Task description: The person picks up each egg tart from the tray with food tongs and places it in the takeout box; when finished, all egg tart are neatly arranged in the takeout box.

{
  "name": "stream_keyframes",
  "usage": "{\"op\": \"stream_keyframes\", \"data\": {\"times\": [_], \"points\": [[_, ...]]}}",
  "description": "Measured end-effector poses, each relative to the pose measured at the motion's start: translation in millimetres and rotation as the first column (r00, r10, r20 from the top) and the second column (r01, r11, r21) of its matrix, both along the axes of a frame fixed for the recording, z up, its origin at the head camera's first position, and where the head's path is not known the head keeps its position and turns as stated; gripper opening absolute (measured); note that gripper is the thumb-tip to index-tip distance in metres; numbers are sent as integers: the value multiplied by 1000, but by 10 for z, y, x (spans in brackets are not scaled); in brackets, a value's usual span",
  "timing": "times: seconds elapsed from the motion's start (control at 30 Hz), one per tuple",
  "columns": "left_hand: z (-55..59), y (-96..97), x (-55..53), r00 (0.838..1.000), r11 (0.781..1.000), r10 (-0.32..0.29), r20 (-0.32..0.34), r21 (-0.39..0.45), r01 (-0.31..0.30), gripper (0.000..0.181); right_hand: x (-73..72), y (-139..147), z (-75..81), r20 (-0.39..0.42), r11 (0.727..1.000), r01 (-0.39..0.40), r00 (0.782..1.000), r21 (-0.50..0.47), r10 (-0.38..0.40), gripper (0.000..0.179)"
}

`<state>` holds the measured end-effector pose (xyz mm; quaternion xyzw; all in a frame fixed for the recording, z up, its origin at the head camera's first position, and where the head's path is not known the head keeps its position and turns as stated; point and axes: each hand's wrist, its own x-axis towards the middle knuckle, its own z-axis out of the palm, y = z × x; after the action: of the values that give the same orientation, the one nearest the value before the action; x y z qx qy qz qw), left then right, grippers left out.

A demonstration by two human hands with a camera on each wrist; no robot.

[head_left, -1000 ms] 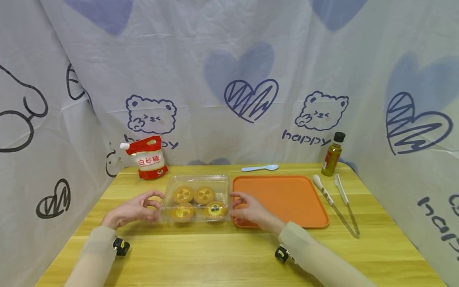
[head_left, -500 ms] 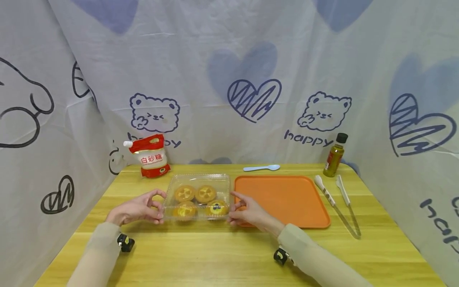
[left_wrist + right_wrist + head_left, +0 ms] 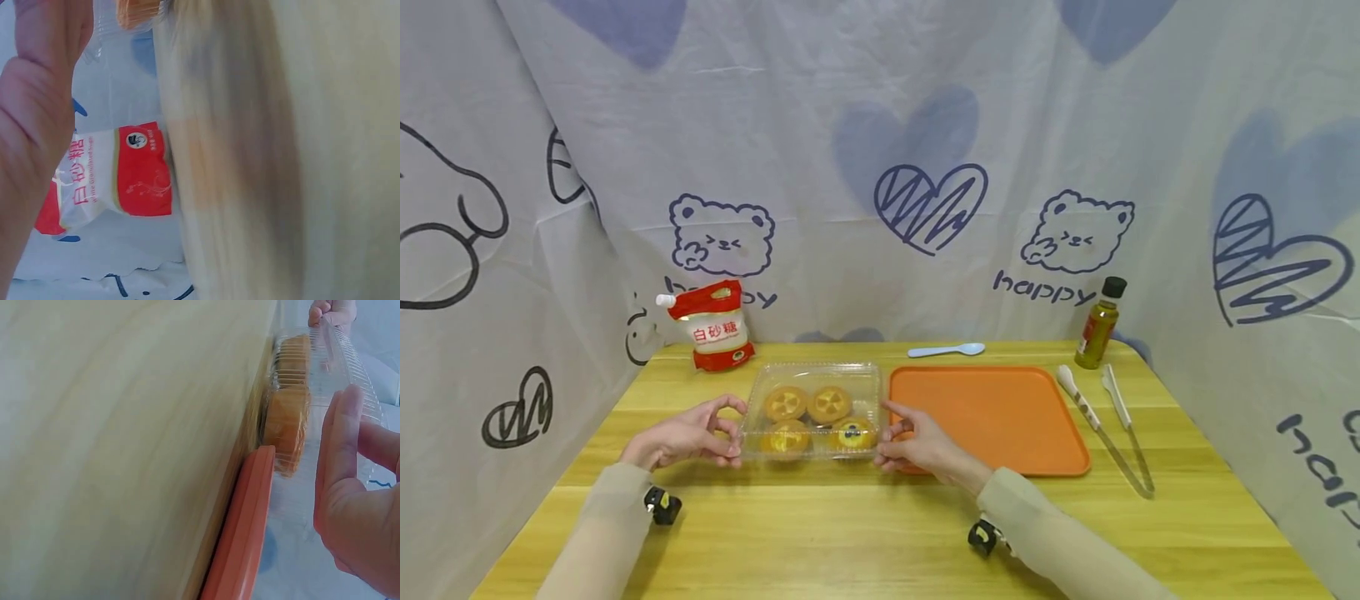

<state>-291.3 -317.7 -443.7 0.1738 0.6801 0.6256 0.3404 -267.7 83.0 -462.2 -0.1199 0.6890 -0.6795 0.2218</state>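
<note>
A clear plastic food box (image 3: 859,379) holds several round golden pastries (image 3: 831,405), one topped with dark spots. My left hand (image 3: 688,435) is at its front left corner, thumb and fingertips gripping the edge. On the opposite side my right hand (image 3: 925,446) holds the front right corner, index finger reaching along the side. The right wrist view shows the right hand (image 3: 356,481) with long fingers against the box's ribbed wall (image 3: 325,369). In the left wrist view only the back of the left hand (image 3: 53,31) shows; its fingertips are out of frame.
An orange tray (image 3: 985,417) lies right of the box, under the right wrist. Tongs (image 3: 1105,433) lie beyond it, near an oil bottle (image 3: 1096,333). A pale blue spoon (image 3: 946,351) lies at the back. A sugar bag (image 3: 715,329) stands at back left.
The left hand's fingers have closed in on the box's front left corner. The right hand's fingers have settled at the front right corner. The box stays in about the same place.
</note>
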Motion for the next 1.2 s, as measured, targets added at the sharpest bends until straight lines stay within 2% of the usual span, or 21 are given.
{"op": "stream_keyframes", "data": {"times": [0.2, 0.47, 0.6, 0.77, 0.87, 0.97, 1.2], "points": [[39, 3, 11, 1000, 998, 8, 1, -57, -8, 51, 3, 29, -17, -5, 1000, 9, 1000, 10, -9, 76], [65, 3, 2, 1000, 997, 2, -6, -82, -3, 52, 3, 41, 4, -9, 1000, 11, 1000, 19, -11, 76], [95, -18, 4, 998, 987, 10, -55, -161, -19, 51, -13, 65, 3, -28, 999, 13, 1000, 46, -12, 72], [182, -13, -8, 987, 959, 67, -143, -263, -103, 38, -61, 124, 1, -84, 995, 38, 996, 93, -30, 63], [230, 23, -16, 973, 942, 128, -193, -283, -180, 30, -84, 176, 12, -115, 995, 26, 993, 99, -15, 57], [265, 81, -22, 951, 926, 192, -244, -276, -258, 27, -102, 252, 39, -140, 994, 1, 990, 112, 15, 51], [453, 360, 14, 875, 893, 262, -407, -243, -380, 32, -155, 437, 184, -207, 987, 1, 978, 159, 33, 41]]}}
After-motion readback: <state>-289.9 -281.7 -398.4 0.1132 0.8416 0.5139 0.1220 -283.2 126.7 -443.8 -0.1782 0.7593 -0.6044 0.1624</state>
